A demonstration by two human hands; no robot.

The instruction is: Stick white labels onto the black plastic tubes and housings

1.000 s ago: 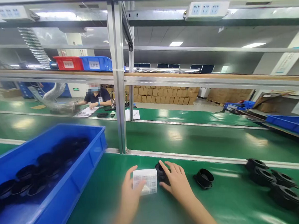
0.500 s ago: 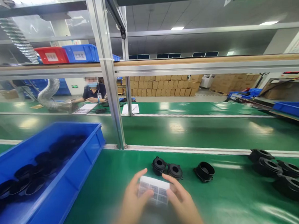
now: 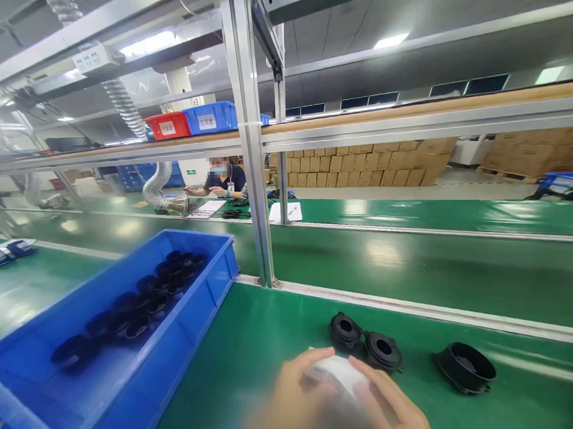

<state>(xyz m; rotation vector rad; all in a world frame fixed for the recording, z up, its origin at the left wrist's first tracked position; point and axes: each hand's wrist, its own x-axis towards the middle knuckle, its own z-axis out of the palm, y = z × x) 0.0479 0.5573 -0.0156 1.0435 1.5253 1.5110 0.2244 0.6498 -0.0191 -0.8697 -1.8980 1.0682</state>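
A small white block-like item [image 3: 340, 373], blurred by motion, is held between my two hands over the green work surface. My left hand [image 3: 296, 393] grips its left side, fingers curled round it. On the right side, my right hand [image 3: 392, 401] closes on it with fingers bent. The hands cover most of its faces. Just beyond the fingers, two black round parts [image 3: 383, 351] with centre holes lie side by side on the green surface [image 3: 273, 330]. Farther right stands a black open cup-shaped housing [image 3: 466, 366] with small lugs at its base.
A blue bin [image 3: 192, 350] holding several black ring parts [image 3: 138, 326] stands to my left. Past it rises an aluminium post [image 3: 256, 209] with a shelf rail. Across the green belt, a masked person [image 3: 236, 177] sits at another bench. A red bin [image 3: 168, 126] rests on the shelf.
My view has swung left, so the scene shifts right and the far-right black parts leave the frame. The white item has turned; the grid of dark squares on it no longer shows.
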